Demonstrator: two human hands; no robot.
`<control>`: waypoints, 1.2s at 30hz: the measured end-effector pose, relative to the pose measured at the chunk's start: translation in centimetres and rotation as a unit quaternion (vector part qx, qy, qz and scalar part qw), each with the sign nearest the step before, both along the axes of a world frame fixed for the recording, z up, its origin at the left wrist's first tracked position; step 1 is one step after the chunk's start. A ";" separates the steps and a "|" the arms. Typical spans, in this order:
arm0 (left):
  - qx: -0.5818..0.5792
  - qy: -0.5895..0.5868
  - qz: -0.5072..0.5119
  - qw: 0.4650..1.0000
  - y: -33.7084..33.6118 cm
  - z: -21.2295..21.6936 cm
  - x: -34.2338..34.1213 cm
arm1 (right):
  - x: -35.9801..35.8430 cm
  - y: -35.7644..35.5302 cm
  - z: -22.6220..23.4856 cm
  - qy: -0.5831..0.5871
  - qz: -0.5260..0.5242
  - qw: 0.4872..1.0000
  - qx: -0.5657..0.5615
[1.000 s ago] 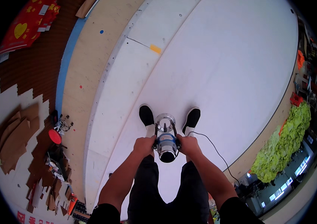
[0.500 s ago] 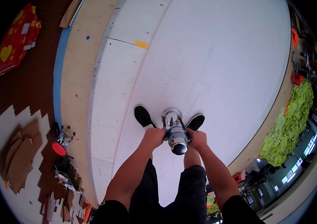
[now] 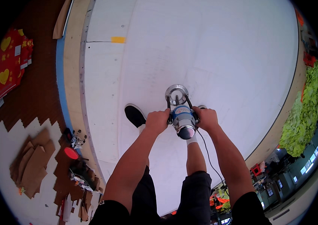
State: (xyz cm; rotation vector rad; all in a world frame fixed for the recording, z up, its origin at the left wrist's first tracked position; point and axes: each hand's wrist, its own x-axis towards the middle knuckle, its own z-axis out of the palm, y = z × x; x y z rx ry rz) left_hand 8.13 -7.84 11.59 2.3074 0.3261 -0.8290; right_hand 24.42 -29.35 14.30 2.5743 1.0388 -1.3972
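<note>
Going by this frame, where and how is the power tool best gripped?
Probably best to grip the power tool by its side handles, one hand from each side, as the left hand and right hand do. They flank the round body, suggesting balanced control, and set the grip apart from the metal ring at its far end.

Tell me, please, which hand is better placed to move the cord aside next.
Probably the right hand: the cord hangs on its side of the power tool, which both hands grip. The left hand is across the tool from it.
</note>
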 end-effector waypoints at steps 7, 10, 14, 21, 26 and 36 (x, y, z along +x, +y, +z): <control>0.015 0.034 0.006 0.999 -1.4 0.5 -0.1 | 0.9 -0.5 -0.5 0.027 0.016 0.999 -0.003; 0.015 0.038 0.008 0.999 -1.5 0.5 0.1 | 1.1 -0.7 -0.8 0.033 0.022 0.999 -0.003; 0.015 0.035 0.010 0.999 -1.5 0.3 0.0 | 0.9 -1.1 -1.4 0.043 0.012 0.999 0.003; 0.012 0.024 0.009 1.000 -1.3 0.2 -0.2 | 0.7 -1.2 -1.0 0.039 0.007 0.999 0.036; 0.013 0.029 0.000 0.999 -1.3 0.4 0.0 | 0.5 -1.2 -1.0 0.039 0.016 0.999 0.023; 0.031 -0.038 -0.004 0.999 -2.0 -0.9 -0.9 | 0.5 -1.9 -1.7 0.031 0.045 0.998 0.020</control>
